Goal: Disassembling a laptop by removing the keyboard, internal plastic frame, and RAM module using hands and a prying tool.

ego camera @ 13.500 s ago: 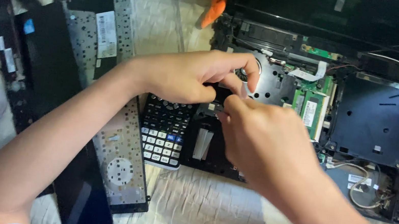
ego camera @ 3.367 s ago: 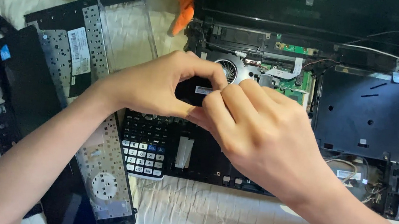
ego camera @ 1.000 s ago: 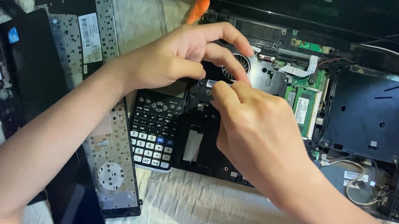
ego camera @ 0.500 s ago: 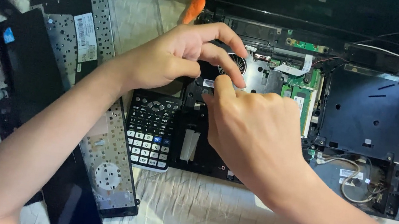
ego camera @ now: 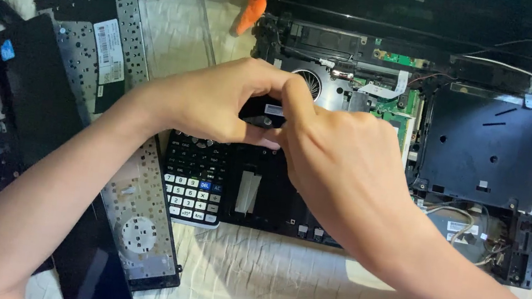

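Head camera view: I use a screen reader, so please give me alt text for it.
Both hands, left hand and right hand, pinch a small black part together above an opened laptop base with its fan exposed. A calculator lies just below the hands, a removed keyboard panel to the left, all on a pale cloth.

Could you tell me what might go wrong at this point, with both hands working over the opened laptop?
The left hand and right hand pinch a small black part above the opened black laptop base; if it slips, it could drop among the exposed green circuit board and round fan. The loose thin wires near the right wrist might snag. The black calculator under the left hand could be knocked.
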